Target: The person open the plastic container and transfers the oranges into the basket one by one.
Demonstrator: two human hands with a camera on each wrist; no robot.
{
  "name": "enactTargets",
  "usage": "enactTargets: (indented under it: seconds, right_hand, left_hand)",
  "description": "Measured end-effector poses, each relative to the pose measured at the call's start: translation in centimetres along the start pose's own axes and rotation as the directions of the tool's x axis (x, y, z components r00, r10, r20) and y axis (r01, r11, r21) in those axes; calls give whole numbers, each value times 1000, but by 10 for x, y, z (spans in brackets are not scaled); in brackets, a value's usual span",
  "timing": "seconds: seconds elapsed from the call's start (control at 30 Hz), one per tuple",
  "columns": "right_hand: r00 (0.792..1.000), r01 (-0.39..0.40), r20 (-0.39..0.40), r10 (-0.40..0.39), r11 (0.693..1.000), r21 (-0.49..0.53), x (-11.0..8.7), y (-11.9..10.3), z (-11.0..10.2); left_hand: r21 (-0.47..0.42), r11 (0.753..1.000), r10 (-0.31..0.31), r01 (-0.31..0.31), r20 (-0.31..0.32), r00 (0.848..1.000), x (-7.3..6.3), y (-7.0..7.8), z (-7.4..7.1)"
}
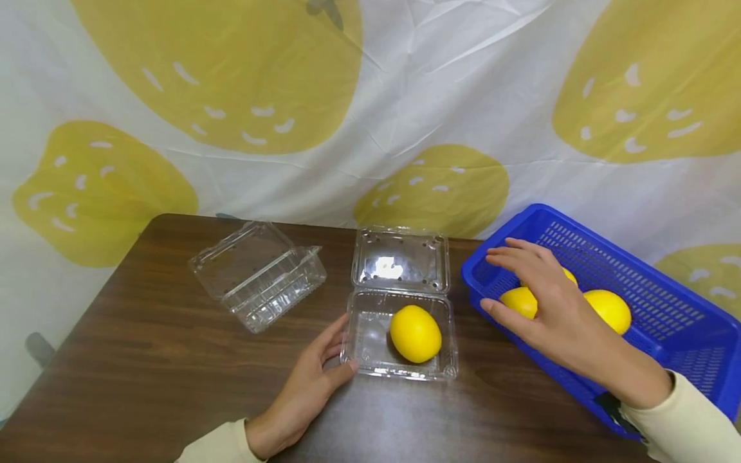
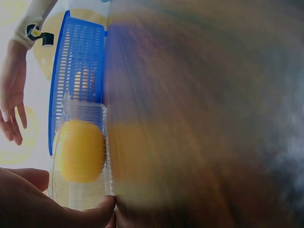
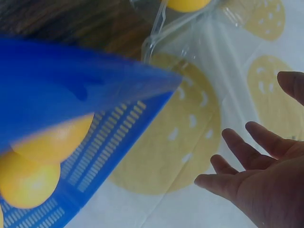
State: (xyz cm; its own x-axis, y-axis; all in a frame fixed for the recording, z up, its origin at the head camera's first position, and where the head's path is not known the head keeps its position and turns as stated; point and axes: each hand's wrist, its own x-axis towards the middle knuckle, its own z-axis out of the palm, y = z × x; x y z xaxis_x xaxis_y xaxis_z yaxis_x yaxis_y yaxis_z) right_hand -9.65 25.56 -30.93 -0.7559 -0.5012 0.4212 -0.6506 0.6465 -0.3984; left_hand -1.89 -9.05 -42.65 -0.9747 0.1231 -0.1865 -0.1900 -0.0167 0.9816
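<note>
A clear plastic clamshell container lies on the table with its lid folded back and one lemon in its base. My left hand grips the container's left side, its thumb at the near left corner. In the left wrist view, the thumb and fingers are around the container's end. Over the near left end of a blue basket, my right hand hovers with spread fingers and holds nothing. Several lemons lie in the basket, partly hidden beneath that hand. The right wrist view shows the fingers apart from the basket.
A second clear clamshell container stands tilted and opened on the left of the brown wooden table. Behind the table hangs a white cloth with large yellow lemon prints. The basket's wall rises at the right.
</note>
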Motion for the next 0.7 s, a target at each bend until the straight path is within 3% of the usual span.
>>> enactTargets:
  seconds: [0.33, 0.7]
  right_hand:
    - [994, 105, 31, -106, 994, 24, -3, -10, 31]
    - [985, 100, 139, -103, 994, 32, -14, -14, 59]
  left_hand:
    - [9, 1000, 5, -5, -8, 1000, 1, 0, 0]
    - [13, 1000, 1, -1, -5, 1000, 1, -1, 0]
